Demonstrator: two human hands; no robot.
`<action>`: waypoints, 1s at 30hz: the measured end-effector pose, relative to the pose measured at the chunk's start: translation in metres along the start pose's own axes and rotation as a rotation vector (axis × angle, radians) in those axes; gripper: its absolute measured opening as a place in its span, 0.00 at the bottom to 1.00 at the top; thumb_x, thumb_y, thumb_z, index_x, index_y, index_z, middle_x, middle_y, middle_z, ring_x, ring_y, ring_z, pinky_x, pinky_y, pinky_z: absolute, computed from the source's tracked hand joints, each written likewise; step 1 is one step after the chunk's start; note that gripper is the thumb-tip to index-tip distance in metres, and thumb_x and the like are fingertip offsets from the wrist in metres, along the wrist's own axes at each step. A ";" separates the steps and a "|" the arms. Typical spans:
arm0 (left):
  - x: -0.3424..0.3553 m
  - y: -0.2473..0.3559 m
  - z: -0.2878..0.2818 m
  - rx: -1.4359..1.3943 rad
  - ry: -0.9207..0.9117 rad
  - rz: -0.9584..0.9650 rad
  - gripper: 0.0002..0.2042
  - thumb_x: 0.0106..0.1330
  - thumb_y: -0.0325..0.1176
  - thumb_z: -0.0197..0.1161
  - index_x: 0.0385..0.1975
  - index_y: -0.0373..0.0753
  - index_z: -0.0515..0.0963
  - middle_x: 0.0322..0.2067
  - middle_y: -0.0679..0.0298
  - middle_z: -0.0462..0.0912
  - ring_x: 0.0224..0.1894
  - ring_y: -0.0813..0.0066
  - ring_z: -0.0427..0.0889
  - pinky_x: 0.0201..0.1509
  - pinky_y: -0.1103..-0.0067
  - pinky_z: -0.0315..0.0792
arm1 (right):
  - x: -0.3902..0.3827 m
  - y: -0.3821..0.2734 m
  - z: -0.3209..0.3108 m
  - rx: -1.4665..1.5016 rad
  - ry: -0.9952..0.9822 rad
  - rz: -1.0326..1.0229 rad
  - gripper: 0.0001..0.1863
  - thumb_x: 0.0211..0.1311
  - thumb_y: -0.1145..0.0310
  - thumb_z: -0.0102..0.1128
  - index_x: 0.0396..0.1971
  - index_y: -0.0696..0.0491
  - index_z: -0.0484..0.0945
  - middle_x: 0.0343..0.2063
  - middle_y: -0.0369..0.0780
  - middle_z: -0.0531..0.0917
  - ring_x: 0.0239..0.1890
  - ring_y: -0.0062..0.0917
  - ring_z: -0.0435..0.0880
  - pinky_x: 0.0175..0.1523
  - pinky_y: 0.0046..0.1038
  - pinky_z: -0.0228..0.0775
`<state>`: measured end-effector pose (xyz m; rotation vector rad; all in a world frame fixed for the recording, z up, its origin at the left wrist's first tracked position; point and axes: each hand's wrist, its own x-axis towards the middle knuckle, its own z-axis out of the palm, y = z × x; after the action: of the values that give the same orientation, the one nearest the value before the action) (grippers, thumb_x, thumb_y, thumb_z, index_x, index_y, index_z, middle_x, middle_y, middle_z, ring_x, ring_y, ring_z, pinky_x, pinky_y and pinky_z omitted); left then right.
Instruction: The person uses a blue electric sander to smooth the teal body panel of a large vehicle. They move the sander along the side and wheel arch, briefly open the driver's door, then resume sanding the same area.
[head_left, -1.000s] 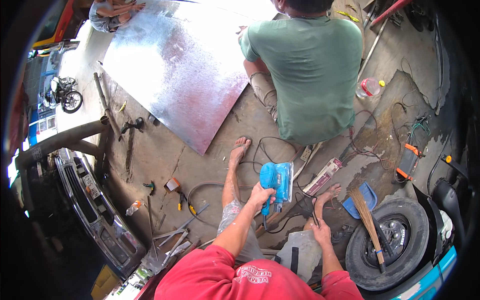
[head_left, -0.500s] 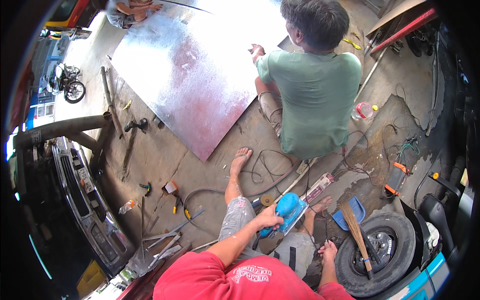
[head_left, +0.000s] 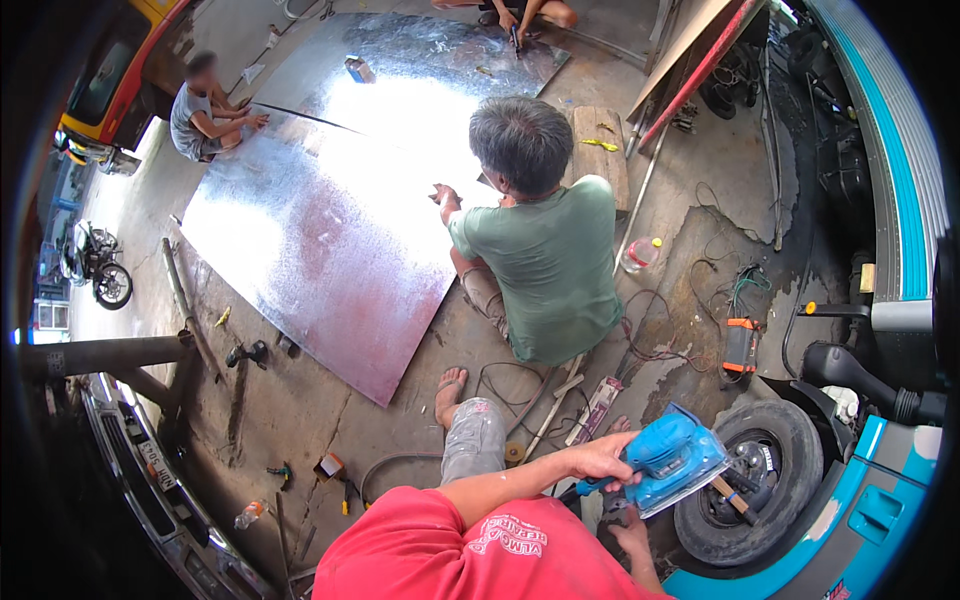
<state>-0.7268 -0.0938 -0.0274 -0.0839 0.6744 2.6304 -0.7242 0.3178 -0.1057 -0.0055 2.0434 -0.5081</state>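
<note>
My left hand (head_left: 603,460) grips a blue power sander (head_left: 668,452) by its handle end. The sander is tilted in the air, its flat base facing down and to the right, above the left side of a tire on a wheel (head_left: 790,500). Just under the handle end is my right hand (head_left: 631,538), its fingers curled upward and partly hidden; what they hold cannot be made out. A broom's handle (head_left: 738,502) shows beyond the base, the rest of the broom covered by the sander.
A co-worker in a green shirt (head_left: 550,270) sits ahead beside a large shiny metal sheet (head_left: 370,350). Two more people crouch at its far edges. Cords, an orange-and-black device (head_left: 740,345), a plastic bottle (head_left: 641,254) and a drill (head_left: 246,353) lie about. A teal vehicle panel (head_left: 850,500) is at right.
The sander has moved right and up toward the wheel in my left hand. My right hand has come close beneath it. My view has shifted, showing more of the metal sheet's far side.
</note>
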 end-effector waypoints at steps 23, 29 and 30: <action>0.108 0.153 0.149 0.046 0.107 0.837 0.36 0.64 0.37 0.70 0.73 0.42 0.66 0.60 0.59 0.79 0.60 0.63 0.77 0.48 0.68 0.78 | 0.009 0.048 -0.154 0.173 0.697 -0.344 0.15 0.73 0.58 0.68 0.37 0.56 0.87 0.34 0.41 0.87 0.43 0.37 0.86 0.52 0.39 0.77; 0.238 0.130 0.255 0.228 -0.011 0.793 0.35 0.62 0.35 0.67 0.71 0.36 0.67 0.60 0.52 0.80 0.55 0.58 0.83 0.44 0.66 0.82 | 0.011 0.100 -0.293 1.003 0.464 -0.319 0.19 0.81 0.55 0.62 0.38 0.58 0.87 0.28 0.35 0.86 0.34 0.19 0.86 0.44 0.25 0.77; 0.256 0.121 0.272 0.285 0.172 0.846 0.35 0.60 0.34 0.67 0.69 0.30 0.68 0.54 0.50 0.81 0.50 0.58 0.83 0.43 0.68 0.82 | 0.006 0.107 -0.313 0.965 0.443 -0.335 0.19 0.81 0.55 0.62 0.38 0.58 0.87 0.28 0.34 0.87 0.33 0.18 0.86 0.43 0.23 0.77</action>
<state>-0.9974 0.0374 0.2249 0.0822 1.3817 3.2925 -0.9674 0.5240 -0.0163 0.3748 2.0107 -1.7881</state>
